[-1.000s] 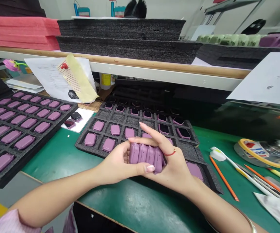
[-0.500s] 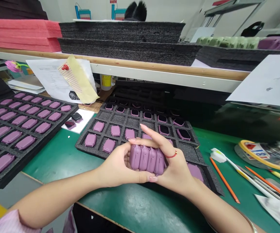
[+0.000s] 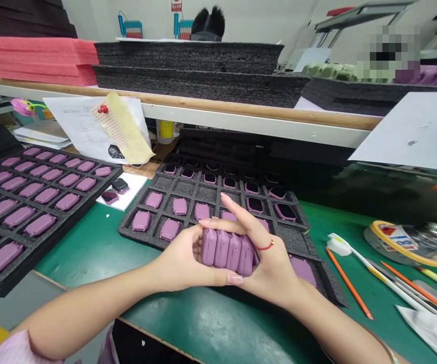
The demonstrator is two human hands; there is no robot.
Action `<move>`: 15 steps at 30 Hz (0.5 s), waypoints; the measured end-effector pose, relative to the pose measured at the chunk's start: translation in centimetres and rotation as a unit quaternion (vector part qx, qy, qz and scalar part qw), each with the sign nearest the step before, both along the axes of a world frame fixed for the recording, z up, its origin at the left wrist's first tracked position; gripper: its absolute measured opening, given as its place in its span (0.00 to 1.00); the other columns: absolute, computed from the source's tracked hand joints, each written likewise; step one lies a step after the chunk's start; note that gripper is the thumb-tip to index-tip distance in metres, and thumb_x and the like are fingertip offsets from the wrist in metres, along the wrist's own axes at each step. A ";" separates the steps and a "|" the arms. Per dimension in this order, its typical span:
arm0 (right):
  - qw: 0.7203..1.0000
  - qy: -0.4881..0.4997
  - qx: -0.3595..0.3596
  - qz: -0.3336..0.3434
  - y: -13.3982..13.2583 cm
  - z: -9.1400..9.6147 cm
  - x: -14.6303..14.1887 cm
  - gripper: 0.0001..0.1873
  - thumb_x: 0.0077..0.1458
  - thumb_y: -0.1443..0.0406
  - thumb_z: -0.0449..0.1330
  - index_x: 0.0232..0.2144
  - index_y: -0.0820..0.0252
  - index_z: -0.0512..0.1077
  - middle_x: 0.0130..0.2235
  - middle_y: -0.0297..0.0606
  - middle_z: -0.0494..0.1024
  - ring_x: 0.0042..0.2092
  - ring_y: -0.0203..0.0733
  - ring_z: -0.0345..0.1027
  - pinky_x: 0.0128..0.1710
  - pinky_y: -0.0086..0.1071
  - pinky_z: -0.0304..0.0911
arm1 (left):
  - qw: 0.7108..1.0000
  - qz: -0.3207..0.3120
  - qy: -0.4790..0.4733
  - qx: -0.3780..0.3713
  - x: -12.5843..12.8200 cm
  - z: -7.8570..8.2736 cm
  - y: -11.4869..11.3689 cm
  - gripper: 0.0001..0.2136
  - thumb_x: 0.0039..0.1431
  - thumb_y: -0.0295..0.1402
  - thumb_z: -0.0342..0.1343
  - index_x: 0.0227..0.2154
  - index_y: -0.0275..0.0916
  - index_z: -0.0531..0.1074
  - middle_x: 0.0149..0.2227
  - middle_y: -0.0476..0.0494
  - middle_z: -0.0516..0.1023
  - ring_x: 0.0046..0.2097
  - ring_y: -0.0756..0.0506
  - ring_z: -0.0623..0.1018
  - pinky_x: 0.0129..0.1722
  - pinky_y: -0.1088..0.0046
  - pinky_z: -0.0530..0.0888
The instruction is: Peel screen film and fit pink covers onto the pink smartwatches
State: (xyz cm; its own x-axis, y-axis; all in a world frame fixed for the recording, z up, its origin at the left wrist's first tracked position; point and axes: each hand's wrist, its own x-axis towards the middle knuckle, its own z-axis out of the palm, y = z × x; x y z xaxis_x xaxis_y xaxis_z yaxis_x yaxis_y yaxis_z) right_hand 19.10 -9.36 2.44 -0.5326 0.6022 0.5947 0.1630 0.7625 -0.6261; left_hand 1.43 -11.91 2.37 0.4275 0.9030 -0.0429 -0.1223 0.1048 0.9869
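Between my two hands is a row of several purple smartwatch cases (image 3: 226, 252), stood on edge side by side. My left hand (image 3: 182, 260) wraps the left end, its thumb running along the near side. My right hand (image 3: 269, 265), with a red string at the thumb base, closes around the right end, one finger raised. Just beyond them lies a black foam tray (image 3: 198, 191); some pockets hold purple cases back up, others hold watches with dark screens up. My hands hide part of its near edge.
At left a second foam tray (image 3: 61, 217) holds rows of purple cases. Two watches (image 3: 118, 187) lie on white paper. To the right are an orange stick (image 3: 349, 283), a white brush (image 3: 370, 265) and a glass jar with yellow tape (image 3: 406, 242). A shelf (image 3: 241, 119) crosses above.
My hands keep the same hold on the row of watch cases. The view has tilted slightly, so the shelf sits a little lower in the picture.
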 end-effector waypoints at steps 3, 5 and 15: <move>1.000 -0.007 -0.003 0.007 0.0 -0.1 -0.1 0.51 0.58 0.64 0.68 0.73 0.47 0.43 0.56 0.40 0.79 0.54 0.48 0.77 0.55 0.40 0.75 | 0.999 -0.030 -0.017 -0.001 -0.2 -0.2 0.4 0.21 0.45 0.34 0.73 0.43 0.36 0.75 0.40 0.43 0.81 0.44 0.42 0.80 0.47 0.63 0.77; 1.000 -0.025 0.012 0.015 0.0 -0.4 -0.2 0.51 0.59 0.61 0.67 0.73 0.48 0.40 0.57 0.41 0.78 0.56 0.48 0.76 0.56 0.41 0.74 | 0.999 -0.031 -0.033 0.004 -0.2 -0.4 0.7 0.20 0.45 0.36 0.73 0.41 0.36 0.76 0.40 0.44 0.80 0.45 0.42 0.79 0.49 0.63 0.76; 0.999 -0.017 0.022 0.047 -0.2 0.4 0.1 0.53 0.56 0.41 0.61 0.73 0.51 0.43 0.65 0.49 0.67 0.66 0.57 0.61 0.67 0.57 0.55 | 0.986 0.061 0.044 0.148 -0.2 0.3 0.0 0.24 0.42 0.34 0.76 0.44 0.38 0.79 0.44 0.43 0.84 0.47 0.41 0.82 0.52 0.64 0.77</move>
